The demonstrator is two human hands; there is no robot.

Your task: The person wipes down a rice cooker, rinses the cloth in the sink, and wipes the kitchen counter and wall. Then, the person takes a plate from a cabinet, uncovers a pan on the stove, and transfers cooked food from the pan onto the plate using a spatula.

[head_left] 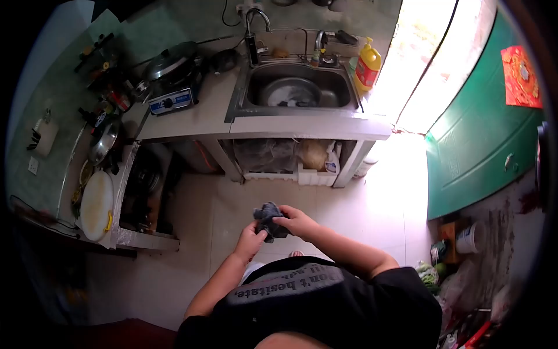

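Note:
A crumpled dark grey cloth [271, 219] is bunched between my two hands, in front of my body and above the tiled floor. My left hand [251, 239] grips its lower left side, fingers closed. From the right, my right hand [295, 221] pinches the cloth with the thumb on top. Parts of the fingers are hidden behind the folds. Farther ahead is a metal sink [238, 104], and a round basin [290, 81] with whitish water and something dark sits in it.
On the counter stand a portable stove [171, 102] with a lidded pan and a yellow soap bottle [367, 65]. A green door [482, 139] stands open at right. Vegetables and bags lie by the right wall. A white cutting board [96, 203] rests at left.

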